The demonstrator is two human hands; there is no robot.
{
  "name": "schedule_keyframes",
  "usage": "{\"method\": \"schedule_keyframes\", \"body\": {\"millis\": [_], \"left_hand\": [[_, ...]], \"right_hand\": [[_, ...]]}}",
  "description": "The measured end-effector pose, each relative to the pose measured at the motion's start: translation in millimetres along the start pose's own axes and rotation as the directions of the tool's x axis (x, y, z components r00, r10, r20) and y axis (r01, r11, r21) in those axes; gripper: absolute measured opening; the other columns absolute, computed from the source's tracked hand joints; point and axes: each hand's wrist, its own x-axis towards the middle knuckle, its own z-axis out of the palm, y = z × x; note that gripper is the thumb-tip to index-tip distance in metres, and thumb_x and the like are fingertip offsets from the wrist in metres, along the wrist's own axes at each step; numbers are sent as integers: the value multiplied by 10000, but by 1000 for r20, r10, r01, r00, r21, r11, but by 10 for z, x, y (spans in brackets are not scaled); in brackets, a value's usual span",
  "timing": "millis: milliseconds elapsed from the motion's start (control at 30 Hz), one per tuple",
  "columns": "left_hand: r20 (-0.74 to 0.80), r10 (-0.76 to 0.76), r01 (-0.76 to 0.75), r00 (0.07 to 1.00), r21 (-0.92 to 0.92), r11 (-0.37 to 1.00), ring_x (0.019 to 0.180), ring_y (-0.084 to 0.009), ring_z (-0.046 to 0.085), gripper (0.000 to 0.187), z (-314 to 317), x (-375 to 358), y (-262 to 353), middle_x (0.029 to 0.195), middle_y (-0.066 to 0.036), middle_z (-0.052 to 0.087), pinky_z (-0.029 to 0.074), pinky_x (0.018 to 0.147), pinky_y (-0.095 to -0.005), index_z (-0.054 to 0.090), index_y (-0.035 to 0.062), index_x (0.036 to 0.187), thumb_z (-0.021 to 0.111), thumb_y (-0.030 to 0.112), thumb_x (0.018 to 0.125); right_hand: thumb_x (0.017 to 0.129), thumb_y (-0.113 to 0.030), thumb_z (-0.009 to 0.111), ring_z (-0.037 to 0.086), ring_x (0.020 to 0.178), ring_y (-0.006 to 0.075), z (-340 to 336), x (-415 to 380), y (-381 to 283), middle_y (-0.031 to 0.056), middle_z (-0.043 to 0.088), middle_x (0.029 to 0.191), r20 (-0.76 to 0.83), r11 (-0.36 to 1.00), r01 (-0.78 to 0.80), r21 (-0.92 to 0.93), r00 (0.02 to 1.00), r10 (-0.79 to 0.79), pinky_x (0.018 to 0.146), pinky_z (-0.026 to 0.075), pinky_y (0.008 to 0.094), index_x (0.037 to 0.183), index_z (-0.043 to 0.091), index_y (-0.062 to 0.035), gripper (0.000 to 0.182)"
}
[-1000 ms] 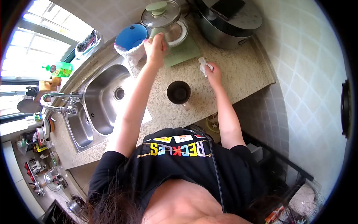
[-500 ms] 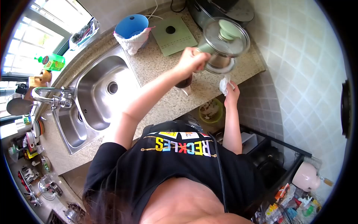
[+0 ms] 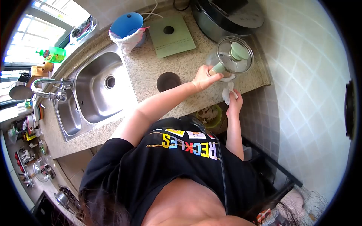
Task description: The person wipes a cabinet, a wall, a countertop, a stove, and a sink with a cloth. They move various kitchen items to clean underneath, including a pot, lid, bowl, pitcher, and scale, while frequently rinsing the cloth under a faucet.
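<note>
My left hand [image 3: 206, 78] is closed around the pale green handle [image 3: 217, 69] of a glass kettle [image 3: 214, 58]. Its glass lid [image 3: 244, 64] has a green knob, and the kettle is over the right part of the counter; whether its base touches the counter is hard to tell. Just below, my right hand [image 3: 234, 103] pinches a crumpled white tissue [image 3: 227, 93] at the counter's front edge. Left of the kettle, beside my left forearm, stands a dark brown cup [image 3: 168, 82].
A flat green square base [image 3: 171, 43] with a round black spot lies behind. Near it are a blue bucket [image 3: 130, 24] with a white cloth and a large dark cooker [image 3: 211, 22]. The steel sink [image 3: 96, 98] is left; a yellow-green bin [image 3: 209, 116] stands below the edge.
My left hand has brought the kettle down and slightly right, toward the counter. The brown cup, mostly covered by my arm before, now shows. My right hand keeps the tissue.
</note>
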Motion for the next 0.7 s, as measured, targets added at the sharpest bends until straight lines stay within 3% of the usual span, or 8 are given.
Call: {"method": "schedule_keyframes", "body": {"millis": [233,300,467,533,567,600,667,700], "left_hand": [[-15,-23,23,1000,4,1000,520,-76,476,304,181,79,-106,564,-7,527,386,472,-257,573,12,670,673,297,707],[-9,63,-63,998,60,996,538,-84,475,312,225,106,-151,573,-16,534,397,486,-271,585,-2,684,668,298,709],[55,48,-57,997,176,983,568,-107,501,365,213,130,3,582,-53,543,430,540,-291,618,-19,757,655,343,729],[93,-18,-1,995,198,980,657,-165,574,416,194,100,57,649,-99,595,466,640,-330,627,-18,864,654,381,749],[146,-39,-3,989,278,961,821,-265,621,527,143,84,93,859,-171,625,477,759,-379,566,1,1067,653,426,768],[133,-38,-1,990,282,959,821,-265,621,527,97,24,124,859,-171,625,477,759,-379,566,1,1067,653,426,768],[47,62,-77,997,657,750,922,-333,602,646,-9,-137,307,1040,-215,569,473,814,-414,455,35,1222,660,441,763],[70,156,-162,985,663,730,952,-350,588,678,-164,-232,428,1130,-215,514,489,804,-415,376,68,1290,651,409,773]], "right_hand": [[851,-61,563,572,848,135,-90,253,33,84,605,962,125,991,56,-123,991,-40,747,450,260,1091,550,37,259],[842,-61,559,568,836,128,-55,243,23,81,606,946,139,989,61,-134,989,-43,739,447,257,1071,562,36,249],[834,-64,557,556,802,115,85,97,15,69,603,903,234,971,143,-191,967,-97,716,442,251,1044,577,30,231],[836,-59,574,535,791,88,165,1,20,55,588,900,260,960,27,-279,964,48,703,429,228,1076,563,32,257],[835,-57,574,537,787,88,235,-66,30,50,593,900,287,970,48,-239,958,23,689,427,225,1072,566,34,254],[835,-57,574,537,787,88,302,-122,35,50,593,900,299,970,50,-237,954,24,689,427,225,1072,566,34,254],[837,-53,572,540,791,88,439,-208,31,51,599,914,386,984,41,-174,922,30,687,426,223,1069,567,37,249],[840,-46,568,552,794,90,497,-228,28,51,605,932,408,977,61,-204,913,28,690,438,225,1069,568,37,244]]}}
